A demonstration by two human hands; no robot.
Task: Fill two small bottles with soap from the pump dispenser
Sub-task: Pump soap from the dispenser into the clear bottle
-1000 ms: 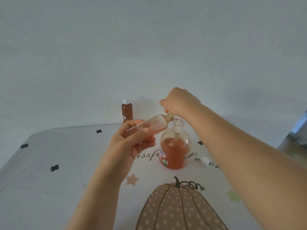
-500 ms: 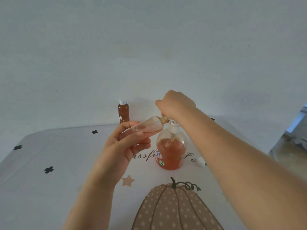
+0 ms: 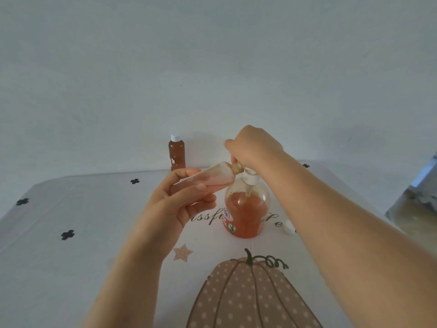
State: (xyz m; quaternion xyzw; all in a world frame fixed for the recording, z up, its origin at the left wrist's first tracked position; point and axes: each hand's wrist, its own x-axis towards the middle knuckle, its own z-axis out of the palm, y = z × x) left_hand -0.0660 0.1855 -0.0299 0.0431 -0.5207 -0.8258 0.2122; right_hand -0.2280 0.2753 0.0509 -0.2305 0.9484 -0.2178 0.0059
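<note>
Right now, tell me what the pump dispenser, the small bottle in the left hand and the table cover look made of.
Pump dispenser: likely clear glossy plastic, soap shows through; opaque white pump head. Small bottle: translucent plastic, soap smeared inside. Table cover: smooth printed sheet, creased; vinyl or cloth, cannot tell.

The tabletop (image 3: 71,268) wore a pale cloth printed with a dotted pumpkin (image 3: 248,301) and black crosses. On it stood the pump dispenser (image 3: 244,214). A capped bottle (image 3: 176,153) stood at the far edge, and a white cap (image 3: 289,227) lay near the dispenser's right.
</note>
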